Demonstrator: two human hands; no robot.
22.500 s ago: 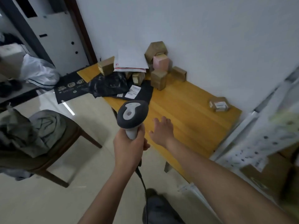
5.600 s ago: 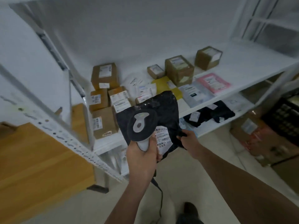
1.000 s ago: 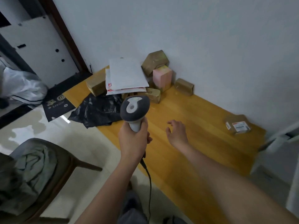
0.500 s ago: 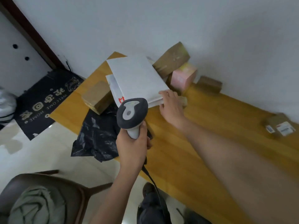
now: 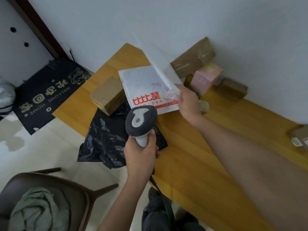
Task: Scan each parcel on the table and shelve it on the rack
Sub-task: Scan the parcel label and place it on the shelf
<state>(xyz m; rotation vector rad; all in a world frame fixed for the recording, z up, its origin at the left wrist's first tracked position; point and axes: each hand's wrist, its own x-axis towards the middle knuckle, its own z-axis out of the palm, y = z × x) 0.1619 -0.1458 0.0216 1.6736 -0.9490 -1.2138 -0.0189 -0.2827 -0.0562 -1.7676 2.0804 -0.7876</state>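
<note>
My left hand (image 5: 141, 154) grips the handle of a grey barcode scanner (image 5: 140, 121), held upright over the table's near edge. My right hand (image 5: 188, 101) pinches the corner of a plain white mailer (image 5: 156, 64) and tilts it up off the pile. Under it lies a second white mailer with red print (image 5: 143, 85), flat on the wooden table (image 5: 191, 147). A crumpled black poly bag (image 5: 106, 140) hangs over the table's front edge just left of the scanner.
Brown boxes (image 5: 108, 95) (image 5: 193, 57) (image 5: 232, 88) and a pink box (image 5: 205, 77) crowd the table's back by the wall. Another labelled box (image 5: 300, 137) sits at far right. A chair with folded cloth (image 5: 41, 202) and a black doormat (image 5: 48, 90) are on the floor at left.
My right hand reached the white mailers, took the top one by its corner and lifted it, baring the red-printed mailer below. The scanner stayed in my left hand.
</note>
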